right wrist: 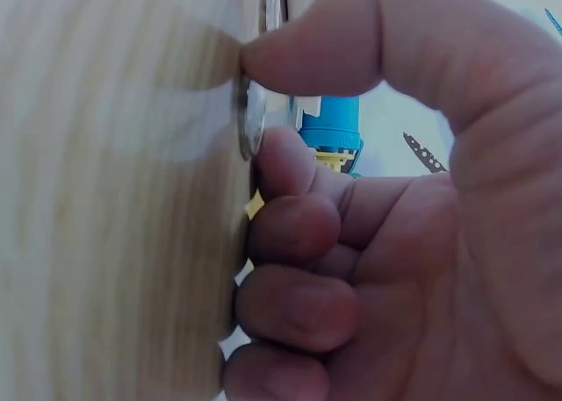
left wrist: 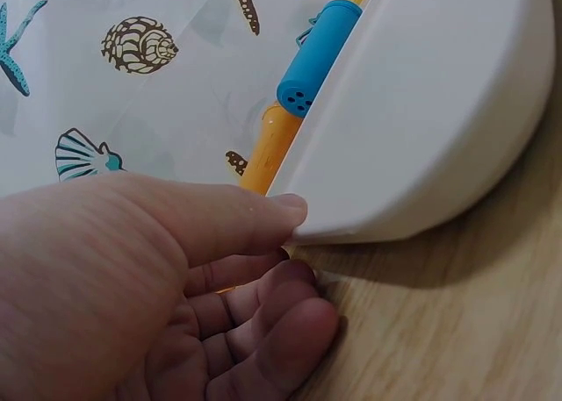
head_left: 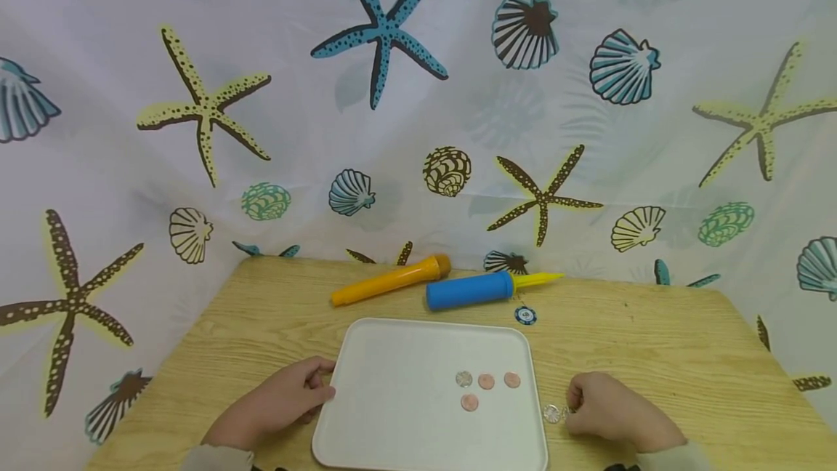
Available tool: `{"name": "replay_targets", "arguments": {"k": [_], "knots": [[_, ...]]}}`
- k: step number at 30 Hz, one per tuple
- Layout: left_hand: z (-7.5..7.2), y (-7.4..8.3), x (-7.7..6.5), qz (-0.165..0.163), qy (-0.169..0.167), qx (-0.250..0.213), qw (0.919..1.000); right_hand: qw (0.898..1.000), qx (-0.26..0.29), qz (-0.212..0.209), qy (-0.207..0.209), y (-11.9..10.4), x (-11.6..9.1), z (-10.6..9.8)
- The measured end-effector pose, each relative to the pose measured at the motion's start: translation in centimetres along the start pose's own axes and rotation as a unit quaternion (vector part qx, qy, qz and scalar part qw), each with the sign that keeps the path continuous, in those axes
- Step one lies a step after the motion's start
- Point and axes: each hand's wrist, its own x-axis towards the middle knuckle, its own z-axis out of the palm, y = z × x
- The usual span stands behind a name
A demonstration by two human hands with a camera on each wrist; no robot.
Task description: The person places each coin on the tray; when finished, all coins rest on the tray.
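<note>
A white tray (head_left: 399, 391) lies on the table, and my left hand (head_left: 290, 395) is at its left edge. In the left wrist view the thumb (left wrist: 263, 217) lies on the tray's rim with the other fingers curled below it. To the right of the tray, my right hand (head_left: 604, 407) pinches at a silver coin (right wrist: 253, 120) standing close against the tabletop, between thumb and index finger. Another silver coin (head_left: 552, 413) lies just left of that hand. On the tray are a silver coin (head_left: 463, 379) and three copper coins (head_left: 486, 381).
Behind the tray lie an orange tube-shaped thing (head_left: 389, 280) and a blue pump (head_left: 469, 291) with a yellow tip. A blue-and-white poker chip (head_left: 525, 315) sits near the tray's far right corner. A shell-patterned curtain (head_left: 405, 129) encloses the wooden table (head_left: 654, 325).
</note>
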Motion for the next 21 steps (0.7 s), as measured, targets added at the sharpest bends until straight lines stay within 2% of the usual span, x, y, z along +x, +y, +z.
{"name": "replay_targets", "arguments": {"k": [5,12,21], "knots": [[0.02,0.12,-0.04,0.004,-0.001,-0.002,1.0000,1.000,-0.002,0.000,-0.010,0.06,0.20,0.02],[0.08,0.58,-0.36,-0.007,-0.002,-0.006,1.0000,1.000,-0.007,-0.007,-0.008,0.16,0.15,0.15],[0.08,0.61,-0.42,0.004,-0.003,-0.004,1.0000,1.000,-0.010,-0.006,-0.010,0.36,0.14,0.04]]}}
